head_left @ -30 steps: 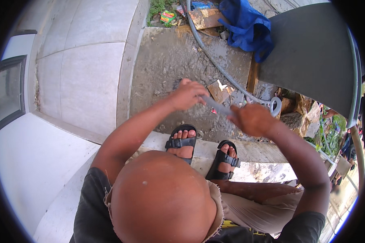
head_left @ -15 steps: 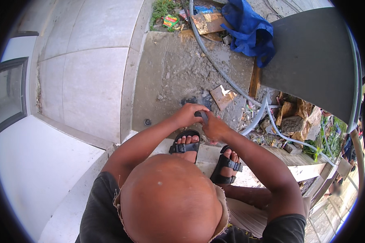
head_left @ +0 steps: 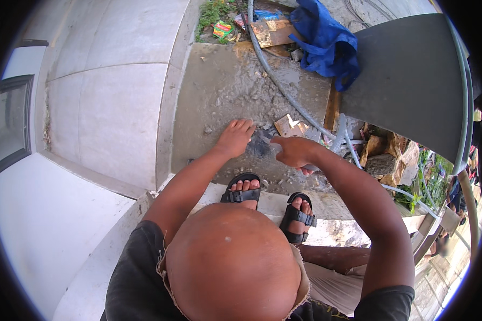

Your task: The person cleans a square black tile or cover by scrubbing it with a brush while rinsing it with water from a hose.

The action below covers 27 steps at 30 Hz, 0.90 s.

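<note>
My left hand [head_left: 235,138] reaches over a wet concrete slab [head_left: 198,101], its fingers bent and pressed together; whatever lies under them is hidden. To its right, my right hand [head_left: 296,152] is closed, the index finger pointing toward the left hand. A small pale edge shows below the right palm, too little of it to name. Between the two hands, on the slab, lies a dark wet patch [head_left: 259,145]. Just beyond the right hand is a broken piece of brown board [head_left: 289,127] with a pale scrap on it.
My sandalled feet [head_left: 245,191] stand on a ledge at the slab's near side. A grey hose [head_left: 277,80] crosses the slab. Beyond are a blue sheet [head_left: 326,40] and a large dark panel [head_left: 407,85]. Rubble [head_left: 383,163] lies at right, pale tiles [head_left: 112,117] at left.
My hands have drawn apart: the left moved forward and slightly left, the right moved right. The dark-ended grey piece held between them no longer shows clearly.
</note>
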Each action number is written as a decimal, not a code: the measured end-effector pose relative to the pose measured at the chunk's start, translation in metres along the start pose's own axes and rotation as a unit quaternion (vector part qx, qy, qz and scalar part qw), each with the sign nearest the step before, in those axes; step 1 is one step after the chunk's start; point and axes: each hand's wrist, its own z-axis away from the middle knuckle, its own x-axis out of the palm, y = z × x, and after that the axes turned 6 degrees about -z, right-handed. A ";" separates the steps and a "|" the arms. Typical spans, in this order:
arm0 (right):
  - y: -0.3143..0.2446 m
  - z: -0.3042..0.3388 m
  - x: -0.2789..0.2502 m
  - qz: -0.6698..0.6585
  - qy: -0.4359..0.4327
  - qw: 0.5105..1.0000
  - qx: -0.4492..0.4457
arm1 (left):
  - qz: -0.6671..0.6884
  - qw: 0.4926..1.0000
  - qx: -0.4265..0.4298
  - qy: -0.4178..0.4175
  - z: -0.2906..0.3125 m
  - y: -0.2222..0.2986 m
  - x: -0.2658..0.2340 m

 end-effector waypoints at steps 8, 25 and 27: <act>-0.003 0.006 0.010 -0.009 0.044 0.999 -0.018 | -0.072 0.997 -0.015 0.039 -0.006 -0.005 0.025; 0.007 0.010 0.007 -0.049 0.081 0.994 -0.047 | 0.031 0.985 -0.121 0.120 -0.014 -0.012 0.011; 0.010 0.010 0.007 -0.037 0.061 0.996 -0.058 | 0.013 0.994 -0.084 0.068 -0.013 -0.014 0.013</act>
